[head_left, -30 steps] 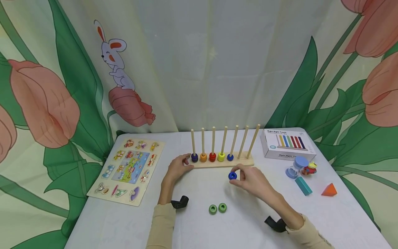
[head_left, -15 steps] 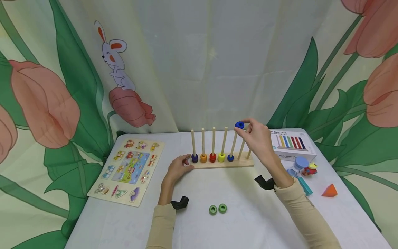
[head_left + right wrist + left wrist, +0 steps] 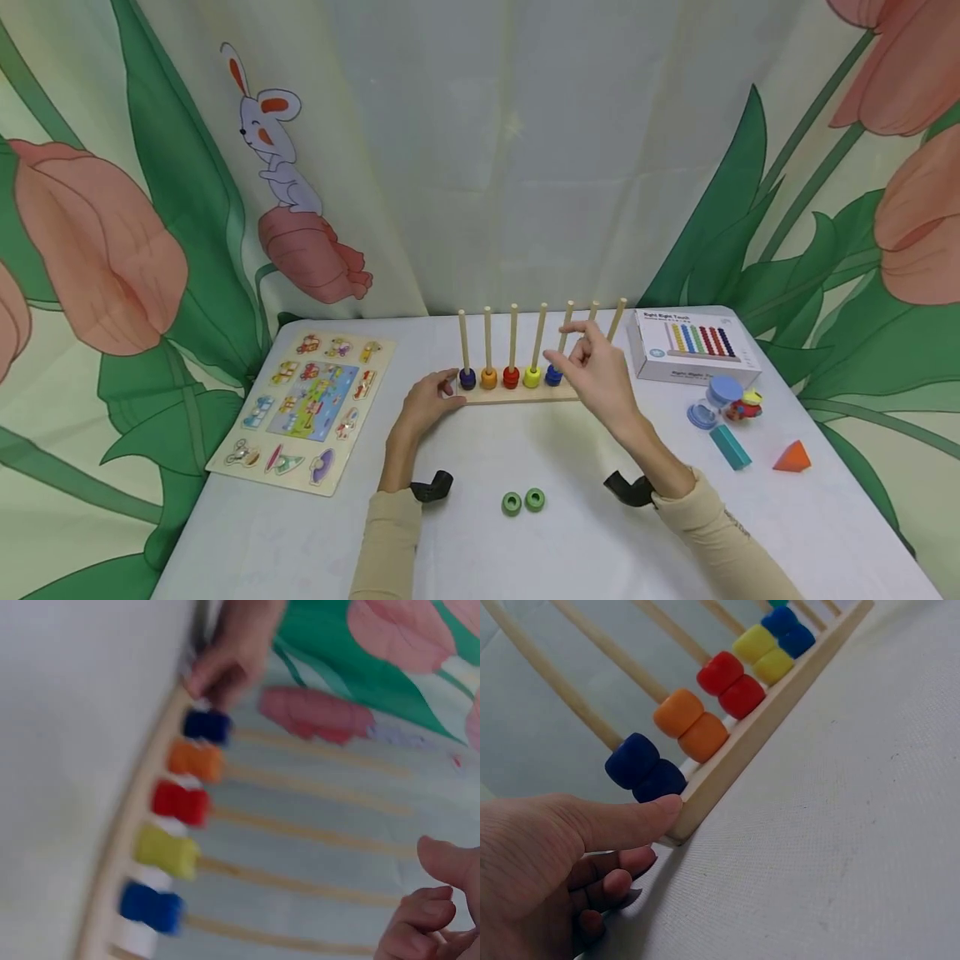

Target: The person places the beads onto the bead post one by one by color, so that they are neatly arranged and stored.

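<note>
A wooden bead stand (image 3: 517,398) with several upright rods stands at the middle back of the table. Its rods carry paired beads: dark blue (image 3: 633,760), orange (image 3: 679,711), red (image 3: 720,673), yellow (image 3: 754,643) and blue (image 3: 150,906). Two rods at the right end bear no beads. My left hand (image 3: 429,403) grips the stand's left end, thumb on the corner of the base and the other fingers behind it. In front of the blue beads' rod, my right hand (image 3: 597,372) is raised, thumb and forefinger apart, holding nothing. Two green beads (image 3: 522,501) lie on the cloth nearer me.
A picture peg puzzle (image 3: 306,408) lies at the left. On the right are a white box (image 3: 693,346), a blue sand timer (image 3: 714,402), a small red figure (image 3: 746,406), a teal block (image 3: 731,447) and an orange triangular block (image 3: 792,457).
My right hand lifted a blue bead to the top of the fifth rod and let it go; the bead now sits on the other blue one. My left hand stays put.
</note>
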Tool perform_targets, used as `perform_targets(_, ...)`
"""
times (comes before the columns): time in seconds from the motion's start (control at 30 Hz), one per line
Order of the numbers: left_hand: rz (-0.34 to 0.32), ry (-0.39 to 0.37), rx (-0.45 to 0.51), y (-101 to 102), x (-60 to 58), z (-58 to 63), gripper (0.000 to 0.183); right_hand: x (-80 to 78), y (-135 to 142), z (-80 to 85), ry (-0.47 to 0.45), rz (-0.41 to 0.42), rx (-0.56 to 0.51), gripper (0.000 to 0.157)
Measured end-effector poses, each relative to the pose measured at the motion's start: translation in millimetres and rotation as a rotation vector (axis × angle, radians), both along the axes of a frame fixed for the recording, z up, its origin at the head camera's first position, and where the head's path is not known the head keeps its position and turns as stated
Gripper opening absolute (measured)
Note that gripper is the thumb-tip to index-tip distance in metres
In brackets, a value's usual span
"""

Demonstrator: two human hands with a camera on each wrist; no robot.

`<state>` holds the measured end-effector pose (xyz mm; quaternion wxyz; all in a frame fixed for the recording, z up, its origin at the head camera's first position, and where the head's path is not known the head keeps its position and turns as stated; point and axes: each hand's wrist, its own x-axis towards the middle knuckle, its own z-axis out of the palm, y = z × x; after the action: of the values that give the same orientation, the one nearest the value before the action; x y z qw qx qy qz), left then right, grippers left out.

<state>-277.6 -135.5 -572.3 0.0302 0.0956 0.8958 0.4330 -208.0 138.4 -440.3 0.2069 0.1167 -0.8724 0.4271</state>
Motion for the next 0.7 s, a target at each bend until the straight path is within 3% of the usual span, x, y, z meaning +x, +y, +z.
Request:
perform_targets(0.17, -0.013, 0.004, 0.000, 0.8, -2.2, -1.9, 0.058, 30.5, -8.5, -44.2, -0.263, 0.128, 0.046, 0.033)
perform_targets(0.33, -0.018, 0.004, 0.006, 1.1, -1.8, -1.2, 0.058, 58.3, -4.9, -78.2, -0.434, 0.307, 0.189, 0.038)
perform_targets(0.5, -0.001, 0.001, 0.006, -1.6, -0.3, 0.6, 0.057, 77.2, -0.8, -95.1, -0.503, 0.445, 0.273, 0.043)
perform_targets(0.7, 0.003, 0.002, 0.001, -1.5, 1.0, 1.1, 0.057, 86.2, -0.5, -102.6, -0.495, 0.459, 0.269, 0.030)
